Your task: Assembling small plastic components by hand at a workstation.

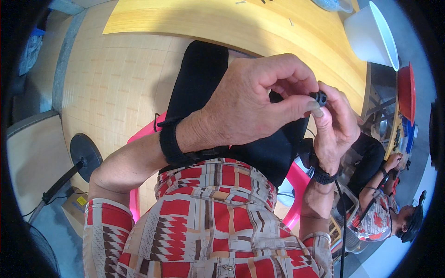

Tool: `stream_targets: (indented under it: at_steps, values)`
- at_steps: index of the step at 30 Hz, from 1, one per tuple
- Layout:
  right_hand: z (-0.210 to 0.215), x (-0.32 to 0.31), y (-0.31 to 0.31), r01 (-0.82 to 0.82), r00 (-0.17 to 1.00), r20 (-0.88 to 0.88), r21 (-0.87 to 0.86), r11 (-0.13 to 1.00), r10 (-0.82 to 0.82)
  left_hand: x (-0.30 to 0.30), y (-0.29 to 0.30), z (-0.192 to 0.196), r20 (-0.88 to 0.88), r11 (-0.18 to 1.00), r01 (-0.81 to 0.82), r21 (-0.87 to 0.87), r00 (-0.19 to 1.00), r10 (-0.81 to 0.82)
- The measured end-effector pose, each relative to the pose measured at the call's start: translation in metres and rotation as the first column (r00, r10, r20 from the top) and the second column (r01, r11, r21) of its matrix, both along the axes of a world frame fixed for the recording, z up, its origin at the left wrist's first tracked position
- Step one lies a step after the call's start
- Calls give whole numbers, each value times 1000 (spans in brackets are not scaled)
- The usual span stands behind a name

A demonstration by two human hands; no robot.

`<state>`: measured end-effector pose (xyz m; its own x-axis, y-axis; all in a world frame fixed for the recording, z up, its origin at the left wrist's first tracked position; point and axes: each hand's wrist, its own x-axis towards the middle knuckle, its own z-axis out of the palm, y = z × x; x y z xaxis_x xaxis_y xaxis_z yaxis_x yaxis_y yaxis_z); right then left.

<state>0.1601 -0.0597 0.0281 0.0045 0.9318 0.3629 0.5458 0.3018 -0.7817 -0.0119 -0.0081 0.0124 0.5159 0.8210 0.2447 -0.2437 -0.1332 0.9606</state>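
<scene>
A small round black part [319,97], ridged like a knob or cap, sits between my fingertips; its exact kind is too small to make out. My left hand [259,95] comes in from the left, with thumb and index finger pinched on the part's left side. From the right, my right hand [337,113] pinches the same part between thumb and fingers. Both hands are raised above my lap, just off the near edge of the yellow wooden table [185,18]. Black straps circle both wrists.
On the table's right end stands a white bucket [371,39], with a clear bag or bowl [333,4] behind it. A red basin [406,95] lies beyond. At right, another person [378,215] works at a bench. A black round stand base [86,153] is on the left floor.
</scene>
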Motion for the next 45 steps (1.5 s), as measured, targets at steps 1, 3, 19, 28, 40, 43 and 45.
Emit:
stream_targets:
  at_steps: [1, 3, 19, 28, 40, 43, 45]
  values:
    - [0, -1, 1, -15, 1000, -21, 10, 1000, 15, -1, 0, 0, -6, 1000, 9, 2, 1000, -9]
    - [1, -3, 1, -29, 999, -41, 20, 999, 29, -1, 1, 0, 4, 1000, 16, 10, 1000, -16]
    - [16, -5, 0, -86, 975, 214, 140, 986, 55, -4, 2, -4, 72, 982, 100, 163, 991, -113]
    - [11, -1, 0, -28, 998, 59, 33, 999, 27, 1, -4, -5, 83, 994, 89, -59, 993, -84]
    - [-4, -2, -3, 24, 989, -147, -44, 999, -30, 4, -6, 1, 57, 987, 95, -133, 994, -88]
    - [-7, 1, -2, -25, 995, -92, -18, 1000, 23, 5, -5, 1, -45, 995, 41, -90, 998, -46]
    - [-8, 1, -3, -35, 954, -298, -150, 988, -12, 6, -2, -3, 47, 978, 82, -191, 996, -74]
